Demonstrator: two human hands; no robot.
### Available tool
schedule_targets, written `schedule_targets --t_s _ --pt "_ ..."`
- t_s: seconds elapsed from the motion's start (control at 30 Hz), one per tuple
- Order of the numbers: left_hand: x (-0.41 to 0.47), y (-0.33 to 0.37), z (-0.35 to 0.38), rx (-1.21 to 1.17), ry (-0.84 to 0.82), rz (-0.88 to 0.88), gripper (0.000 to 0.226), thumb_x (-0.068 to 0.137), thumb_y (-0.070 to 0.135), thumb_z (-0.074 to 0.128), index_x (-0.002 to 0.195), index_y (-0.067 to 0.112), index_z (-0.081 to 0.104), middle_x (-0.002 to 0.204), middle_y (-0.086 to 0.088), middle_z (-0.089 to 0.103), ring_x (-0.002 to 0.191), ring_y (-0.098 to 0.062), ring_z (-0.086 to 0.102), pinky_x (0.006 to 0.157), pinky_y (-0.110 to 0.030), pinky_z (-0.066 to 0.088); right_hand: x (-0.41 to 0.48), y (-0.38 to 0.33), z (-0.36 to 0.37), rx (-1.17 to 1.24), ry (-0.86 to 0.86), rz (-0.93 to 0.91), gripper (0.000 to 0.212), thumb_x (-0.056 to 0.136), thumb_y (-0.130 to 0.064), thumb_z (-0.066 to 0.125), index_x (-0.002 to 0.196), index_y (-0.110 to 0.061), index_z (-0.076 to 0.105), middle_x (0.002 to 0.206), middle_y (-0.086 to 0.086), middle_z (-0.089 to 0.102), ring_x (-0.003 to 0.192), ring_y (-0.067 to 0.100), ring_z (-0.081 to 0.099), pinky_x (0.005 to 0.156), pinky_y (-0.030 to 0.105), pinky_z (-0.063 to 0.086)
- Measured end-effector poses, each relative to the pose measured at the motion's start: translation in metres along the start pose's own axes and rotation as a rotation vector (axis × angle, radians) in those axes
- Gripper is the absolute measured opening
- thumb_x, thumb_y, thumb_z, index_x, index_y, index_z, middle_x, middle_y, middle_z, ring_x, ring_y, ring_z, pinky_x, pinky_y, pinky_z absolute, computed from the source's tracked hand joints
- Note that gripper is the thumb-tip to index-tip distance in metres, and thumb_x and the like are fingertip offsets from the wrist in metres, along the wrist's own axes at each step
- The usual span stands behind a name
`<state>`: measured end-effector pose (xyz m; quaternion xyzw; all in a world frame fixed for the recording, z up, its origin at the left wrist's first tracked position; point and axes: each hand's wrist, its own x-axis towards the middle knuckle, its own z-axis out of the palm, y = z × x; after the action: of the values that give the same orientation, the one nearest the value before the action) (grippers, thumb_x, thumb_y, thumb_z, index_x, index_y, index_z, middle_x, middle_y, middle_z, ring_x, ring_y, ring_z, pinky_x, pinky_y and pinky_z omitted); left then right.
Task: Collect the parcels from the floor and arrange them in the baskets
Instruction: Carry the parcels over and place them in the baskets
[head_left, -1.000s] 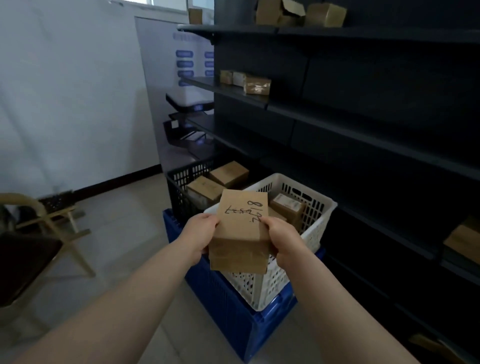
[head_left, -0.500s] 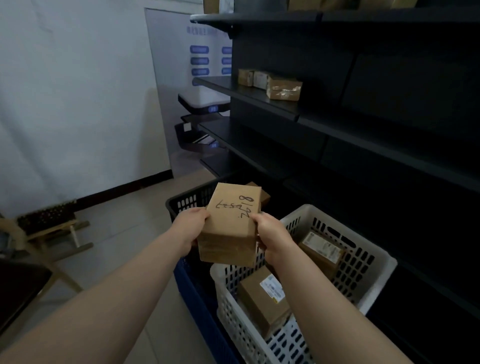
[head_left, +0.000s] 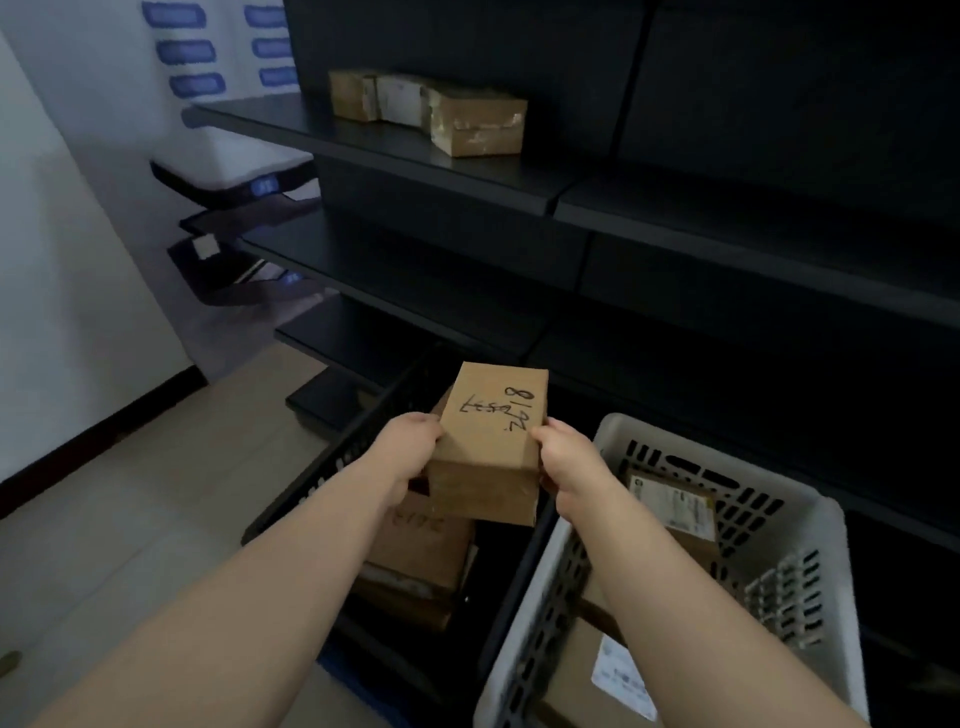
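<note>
Two hands — left hand (head_left: 410, 457), right hand (head_left: 566, 470) — clasp one brown parcel (head_left: 488, 447) above the black basket (head_left: 322, 478).

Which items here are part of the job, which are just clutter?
Job:
held box, in left hand and right hand
black basket, boxes inside
white basket, boxes inside

Clutter:
shelf
shelf boxes
cart, far left
</note>
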<state>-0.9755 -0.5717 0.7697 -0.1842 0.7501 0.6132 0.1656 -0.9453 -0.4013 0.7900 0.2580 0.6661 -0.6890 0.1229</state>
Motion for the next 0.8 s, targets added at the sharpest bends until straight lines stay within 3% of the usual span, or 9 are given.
schedule_targets --t_s 0.13,0.23,0.43,0.5,0.6,0.8 --pt "0.047 0.011 0.0 0.047 -0.182 -0.023 0.033 0.099 0.013 0.044 0.129 0.014 0.057 0.114 -0.01 0.066 0.1 -0.029 0.063 0.081 -0.042 0.056 0.035 0.004 0.015 0.056 0.129 0.056 0.043 0.103 -0.02 0.039 0.146 -0.024 0.043 0.123 0.004 0.063 0.101 0.022 0.062 0.066 0.031 0.052" --pt "0.074 0.009 0.008 0.094 -0.256 -0.047 0.035 0.1 0.013 0.044 0.131 0.012 0.057 0.116 -0.009 0.066 0.102 -0.027 0.063 0.091 -0.044 0.054 0.054 0.01 0.018 0.09 0.196 0.092 0.049 0.103 -0.017 0.034 0.151 -0.026 0.033 0.133 0.005 0.058 0.104 0.023 0.061 0.067 0.031 0.053" --pt "0.114 0.001 0.027 0.161 -0.288 -0.075 0.039 0.098 0.007 0.046 0.136 0.012 0.054 0.127 -0.01 0.061 0.113 -0.024 0.058 0.096 -0.035 0.049 0.089 0.025 0.017 0.077 0.304 0.127 0.047 0.103 -0.015 0.031 0.149 -0.028 0.036 0.132 0.005 0.057 0.108 0.025 0.059 0.091 0.042 0.054" --pt "0.124 -0.003 0.032 0.187 -0.288 -0.092 0.039 0.097 0.006 0.047 0.135 0.012 0.054 0.126 -0.011 0.062 0.113 -0.025 0.058 0.097 -0.036 0.049 0.1 0.03 0.015 0.04 0.319 0.142 0.05 0.102 -0.014 0.031 0.15 -0.029 0.035 0.134 0.004 0.056 0.11 0.025 0.058 0.094 0.041 0.053" --pt "0.133 -0.012 0.037 0.217 -0.294 -0.12 0.038 0.096 0.003 0.048 0.133 0.011 0.054 0.125 -0.012 0.061 0.11 -0.024 0.059 0.085 -0.03 0.051 0.11 0.035 0.012 0.008 0.314 0.158 0.049 0.103 -0.013 0.032 0.149 -0.03 0.036 0.132 0.004 0.057 0.111 0.025 0.058 0.093 0.04 0.053" --pt "0.142 -0.019 0.041 0.236 -0.269 -0.138 0.04 0.096 0.001 0.049 0.135 0.01 0.054 0.129 -0.013 0.059 0.115 -0.025 0.057 0.093 -0.031 0.048 0.127 0.049 0.01 -0.011 0.297 0.223 0.05 0.101 -0.014 0.032 0.148 -0.032 0.037 0.131 0.002 0.059 0.11 0.025 0.059 0.094 0.041 0.053"
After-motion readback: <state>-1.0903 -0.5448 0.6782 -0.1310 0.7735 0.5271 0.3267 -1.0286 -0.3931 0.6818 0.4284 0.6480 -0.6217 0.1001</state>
